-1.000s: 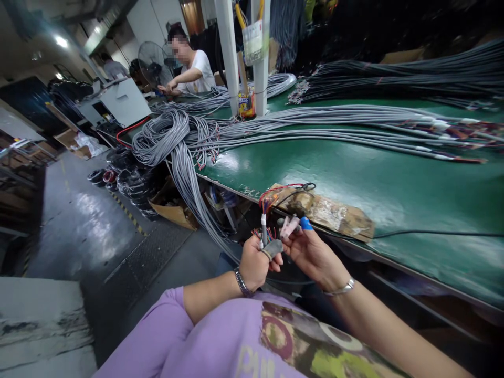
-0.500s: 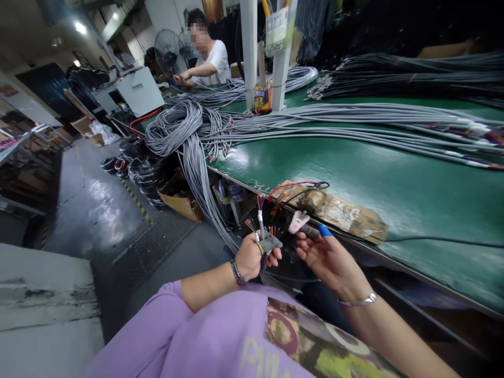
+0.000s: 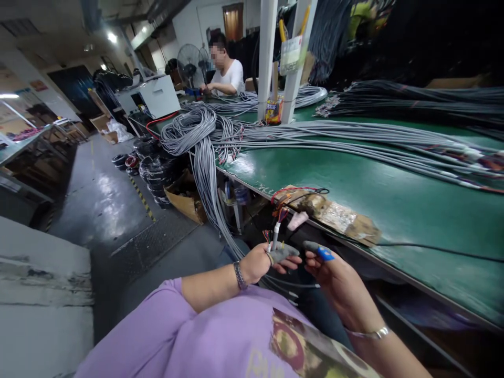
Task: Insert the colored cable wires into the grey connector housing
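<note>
My left hand (image 3: 256, 263) is closed around grey multi-core cables (image 3: 275, 234), whose stripped ends stick up with coloured wires fanned out. A grey cover sits on a finger of that hand. Just to its right, my right hand (image 3: 337, 275) has its covered fingertip and blue-taped thumb pressed together; whatever lies between them is too small to make out. Beyond both hands, a pale pink piece (image 3: 298, 220) hangs at the bench edge beside a taped cardboard strip (image 3: 360, 227). Red and black leads (image 3: 311, 189) run over the cardboard.
Grey cable bundles (image 3: 334, 134) stretch across the green bench (image 3: 271, 170), and a thick coil (image 3: 189, 128) drapes over its edge. A cardboard box (image 3: 185, 205) stands below. Another person (image 3: 232, 76) works across the bench near a fan. White posts (image 3: 266, 63) rise from the bench.
My right hand has drawn down and away from the pink piece, its fingertips now nearer my left hand. The left hand has shifted slightly right with the cables. The view has tilted up.
</note>
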### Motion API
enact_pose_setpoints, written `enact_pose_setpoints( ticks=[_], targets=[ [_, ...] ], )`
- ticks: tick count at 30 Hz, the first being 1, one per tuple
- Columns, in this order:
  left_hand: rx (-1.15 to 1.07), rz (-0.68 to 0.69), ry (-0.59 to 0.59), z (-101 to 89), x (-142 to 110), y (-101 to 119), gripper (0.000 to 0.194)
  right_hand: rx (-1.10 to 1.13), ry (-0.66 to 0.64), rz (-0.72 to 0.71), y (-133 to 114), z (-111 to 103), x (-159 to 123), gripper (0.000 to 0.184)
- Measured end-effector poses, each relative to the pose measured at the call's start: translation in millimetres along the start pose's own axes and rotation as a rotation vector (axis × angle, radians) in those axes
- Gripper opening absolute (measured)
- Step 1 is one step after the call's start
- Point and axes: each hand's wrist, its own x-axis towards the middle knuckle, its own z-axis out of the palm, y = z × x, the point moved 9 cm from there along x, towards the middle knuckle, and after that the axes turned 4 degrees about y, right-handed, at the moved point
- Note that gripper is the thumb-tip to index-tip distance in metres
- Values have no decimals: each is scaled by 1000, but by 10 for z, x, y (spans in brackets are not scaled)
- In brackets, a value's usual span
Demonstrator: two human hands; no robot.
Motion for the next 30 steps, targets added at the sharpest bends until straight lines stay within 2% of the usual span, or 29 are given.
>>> enact_pose_setpoints(
  ticks=[2,5,8,10,12,14,16,19,20,22,24,25,30],
  targets=[
    [72,-20,-80,77,-42,-82,58,-87,-18,-69,-35,2,-108,34],
    [125,-20,-185,180,-114,-176,51,-222,-131,-170,-82,105,-311,33],
    [185,-32,-199,192,-168,-234,30,-347,-185,-269,-138,161,-497,34],
    [305,-64,-178,158,-189,-283,14,-418,-160,-304,-167,133,-564,33],
    [409,-106,-178,140,-204,-336,18,-510,-104,-342,-207,84,-591,31],
    [461,-131,-229,176,-221,-370,27,-602,-99,-382,-240,96,-600,30],
    [452,-124,-301,245,-246,-352,27,-664,-153,-418,-258,175,-608,28],
    [365,-44,-377,316,-306,-191,7,-678,-236,-460,-277,318,-623,25],
    [340,11,-340,279,-313,-94,3,-669,-251,-471,-284,358,-626,25],
    [257,119,-225,145,-330,110,27,-645,-270,-478,-284,426,-623,24],
    [177,165,-181,61,-362,237,51,-618,-298,-444,-238,488,-603,25],
    [154,194,-160,31,-375,295,57,-598,-318,-414,-199,519,-591,26],
    [239,244,-100,72,-403,364,55,-532,-388,-298,28,642,-546,31]
  ],
)
